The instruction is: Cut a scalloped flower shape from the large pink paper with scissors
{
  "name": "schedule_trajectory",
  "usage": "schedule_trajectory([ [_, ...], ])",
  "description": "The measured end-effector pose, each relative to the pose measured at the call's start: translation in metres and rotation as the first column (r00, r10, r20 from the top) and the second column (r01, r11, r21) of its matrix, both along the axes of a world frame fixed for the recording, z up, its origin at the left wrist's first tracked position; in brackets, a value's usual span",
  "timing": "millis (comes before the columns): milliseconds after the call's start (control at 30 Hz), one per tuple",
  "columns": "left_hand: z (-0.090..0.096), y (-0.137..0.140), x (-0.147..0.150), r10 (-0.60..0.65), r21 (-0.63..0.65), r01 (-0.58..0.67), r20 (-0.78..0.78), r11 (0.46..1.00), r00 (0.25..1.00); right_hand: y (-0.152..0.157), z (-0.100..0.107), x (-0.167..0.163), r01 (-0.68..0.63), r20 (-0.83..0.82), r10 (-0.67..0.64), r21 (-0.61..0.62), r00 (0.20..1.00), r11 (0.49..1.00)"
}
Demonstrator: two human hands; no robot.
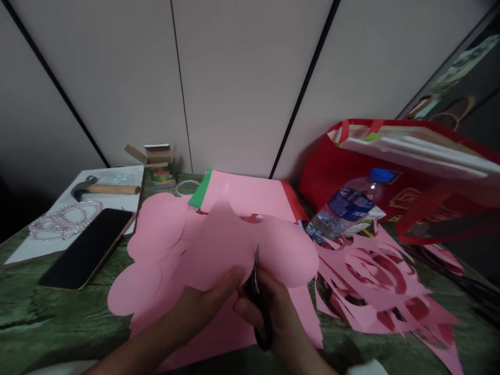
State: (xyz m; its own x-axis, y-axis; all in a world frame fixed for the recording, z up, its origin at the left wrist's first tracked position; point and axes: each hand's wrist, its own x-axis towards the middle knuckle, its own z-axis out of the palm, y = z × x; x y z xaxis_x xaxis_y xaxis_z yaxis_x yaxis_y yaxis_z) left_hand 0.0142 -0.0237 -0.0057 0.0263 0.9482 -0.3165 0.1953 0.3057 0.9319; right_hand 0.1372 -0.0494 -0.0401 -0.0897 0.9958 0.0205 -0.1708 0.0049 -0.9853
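My right hand (273, 307) grips black-handled scissors (264, 325), their blades pointing up and away at a piece of pink paper (289, 250). That piece has rounded, petal-like lobes, and the blades lie at a notch between two of them. My left hand (211, 304) pinches the same paper just left of the scissors, thumb on top; the fingers underneath are hidden. Below lie more pink sheets (219, 344). Rounded pink cutouts (160, 224) overlap at the left of the stack.
Pink paper scraps (375, 281) heap at the right beside a tilted water bottle (344, 203) and a red bag (332, 161). Coloured sheets (250, 195) lie behind. At left are a phone (89, 247), a hammer (109, 189), bead strands (66, 219) and an opened small box (161, 172).
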Motion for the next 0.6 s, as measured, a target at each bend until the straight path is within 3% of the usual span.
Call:
schedule_trajectory([
  [400, 0.014, -0.001, 0.007, -0.06, 0.059, 0.057, 0.044, 0.997, 0.997, 0.001, 0.0, -0.001, -0.022, -0.023, 0.022, -0.018, 0.999, 1.0],
  [600, 0.012, 0.001, 0.006, -0.062, 0.111, 0.055, 0.064, 0.992, 0.996, 0.0, -0.002, -0.001, -0.032, -0.033, 0.03, -0.051, 0.999, 0.998],
])
